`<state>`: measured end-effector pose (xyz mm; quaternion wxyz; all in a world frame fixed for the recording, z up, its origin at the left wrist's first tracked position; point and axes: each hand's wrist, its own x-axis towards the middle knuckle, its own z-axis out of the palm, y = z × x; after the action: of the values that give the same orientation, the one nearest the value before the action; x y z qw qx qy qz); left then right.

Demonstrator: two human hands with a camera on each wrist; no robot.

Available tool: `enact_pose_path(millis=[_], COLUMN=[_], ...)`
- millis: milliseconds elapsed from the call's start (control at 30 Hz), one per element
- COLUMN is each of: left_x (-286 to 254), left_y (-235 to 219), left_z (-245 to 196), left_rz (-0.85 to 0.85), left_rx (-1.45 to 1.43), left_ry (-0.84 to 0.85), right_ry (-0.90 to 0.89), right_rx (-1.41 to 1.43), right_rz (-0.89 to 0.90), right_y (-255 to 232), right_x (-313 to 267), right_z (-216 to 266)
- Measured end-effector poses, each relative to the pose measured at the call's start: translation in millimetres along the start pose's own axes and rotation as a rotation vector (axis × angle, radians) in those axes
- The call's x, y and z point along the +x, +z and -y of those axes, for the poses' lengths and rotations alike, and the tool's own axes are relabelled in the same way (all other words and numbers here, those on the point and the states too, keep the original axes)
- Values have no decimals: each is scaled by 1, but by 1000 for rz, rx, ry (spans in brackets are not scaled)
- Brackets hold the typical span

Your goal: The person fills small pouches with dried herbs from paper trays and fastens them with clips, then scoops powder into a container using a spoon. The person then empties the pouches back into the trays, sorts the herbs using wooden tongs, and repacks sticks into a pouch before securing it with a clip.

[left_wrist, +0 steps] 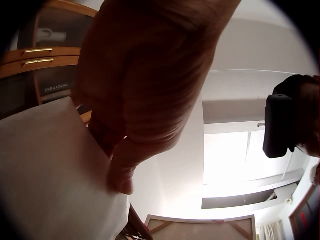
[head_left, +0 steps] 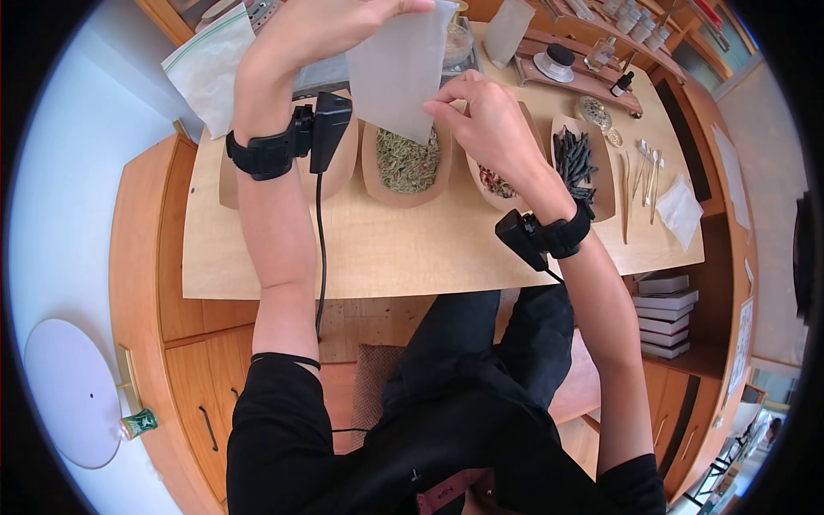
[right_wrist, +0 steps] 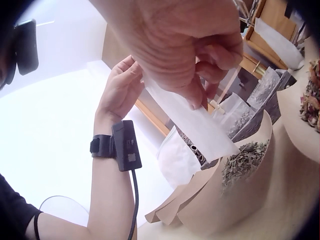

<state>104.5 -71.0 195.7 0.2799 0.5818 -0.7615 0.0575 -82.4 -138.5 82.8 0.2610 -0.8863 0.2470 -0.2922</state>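
A white, slightly see-through pouch (head_left: 396, 77) hangs over the paper trays. My left hand (head_left: 322, 34) grips its top, thumb against the cloth-like side in the left wrist view. My right hand (head_left: 502, 129) pinches the pouch's right edge lower down, between thumb and fingers. The pouch's lower corner overlaps a brown paper tray (head_left: 371, 176) of dried green herbs (head_left: 410, 165). Right of it, partly behind my right hand, is a tray with red-and-green dried bits (head_left: 495, 182). Dark dried sticks (head_left: 575, 159) fill another tray.
Another brown tray (head_left: 339, 176) sits behind my left forearm. A zip bag (head_left: 210, 73) stands at the back left. Small tools (head_left: 645, 176) and a white pouch (head_left: 681, 212) lie at the right. A wooden rack (head_left: 584, 73) holds small bottles. The table's front edge (head_left: 412, 296) is near my lap.
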Motion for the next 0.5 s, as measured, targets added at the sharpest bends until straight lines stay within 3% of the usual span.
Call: enact_pose_path(millis=[67, 167, 267, 367, 500], left_x=[1, 1, 5, 0, -1], left_y=[4, 1, 8, 5, 0], left_z=[-2, -13, -11, -10, -8], left_rz=[-100, -60, -41, -127, -100], left_rx=[31, -53, 18, 68, 37], left_ry=[70, -9, 115, 120, 58], right_ry=[21, 49, 25, 43, 16], right_rx=[58, 72, 79, 32, 73], right_rz=[-15, -22, -63, 5, -18], right_y=[0, -1, 1, -1, -1], right_x=[2, 3, 2, 0, 0], right_z=[-2, -3, -2, 1, -3])
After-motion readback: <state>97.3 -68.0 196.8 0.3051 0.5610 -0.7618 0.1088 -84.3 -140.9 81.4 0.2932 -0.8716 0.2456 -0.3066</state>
